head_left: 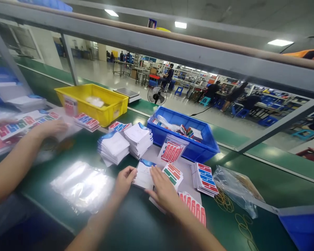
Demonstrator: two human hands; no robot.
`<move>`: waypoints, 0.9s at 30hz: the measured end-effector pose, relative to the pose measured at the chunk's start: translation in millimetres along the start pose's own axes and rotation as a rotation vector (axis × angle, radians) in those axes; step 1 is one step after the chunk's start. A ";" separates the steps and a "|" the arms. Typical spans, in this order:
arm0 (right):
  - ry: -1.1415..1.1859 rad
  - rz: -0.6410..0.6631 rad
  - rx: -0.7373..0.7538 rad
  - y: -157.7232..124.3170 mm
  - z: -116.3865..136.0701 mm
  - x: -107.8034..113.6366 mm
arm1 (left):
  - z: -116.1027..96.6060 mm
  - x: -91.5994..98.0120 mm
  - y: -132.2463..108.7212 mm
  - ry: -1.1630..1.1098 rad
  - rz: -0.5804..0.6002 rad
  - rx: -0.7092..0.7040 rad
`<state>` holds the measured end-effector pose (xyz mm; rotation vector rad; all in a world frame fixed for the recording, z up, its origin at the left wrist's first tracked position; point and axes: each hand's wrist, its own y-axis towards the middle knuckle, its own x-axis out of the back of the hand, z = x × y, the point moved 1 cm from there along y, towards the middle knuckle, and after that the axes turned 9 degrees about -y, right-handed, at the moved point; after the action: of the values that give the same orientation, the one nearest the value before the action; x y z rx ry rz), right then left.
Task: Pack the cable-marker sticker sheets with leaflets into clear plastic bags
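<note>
White leaflet (143,176) between my hands.
My left hand (126,179) pinches its edge, my right hand (162,188) lies flat, ungripping; blue bin (205,153) toward the table's (102,230) far edge.

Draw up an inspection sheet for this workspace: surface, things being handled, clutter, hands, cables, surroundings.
Surface: green table, glossy.
Things handled: white sheets between the hands; two paper stacks behind; printed cards to the right.
Clutter: clear bags at left; rubber bands at right.
Hands: left hand at the sheets' left edge, grip unclear; right hand over their right side; co-worker's hand at far left.
Cables: dark cord on floor.
Surroundings: yellow bin, blue bin, fan, people.
</note>
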<state>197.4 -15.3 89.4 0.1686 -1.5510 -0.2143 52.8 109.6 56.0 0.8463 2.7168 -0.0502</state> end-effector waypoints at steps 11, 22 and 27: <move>-0.054 0.048 0.051 18.6 29.6 -23.3 | -2.6 11.9 10.6 -0.128 -0.165 0.084; 0.088 -0.206 0.190 -3.9 42.1 7.7 | -7.2 6.6 2.4 -0.575 0.145 0.468; -0.112 -0.174 -0.348 -17.9 -17.8 23.7 | -8.4 11.0 2.7 -0.550 0.091 0.505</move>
<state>214.8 -39.0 107.7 0.0164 -1.5844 -0.6344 43.5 118.9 61.0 0.9124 2.1601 -0.8456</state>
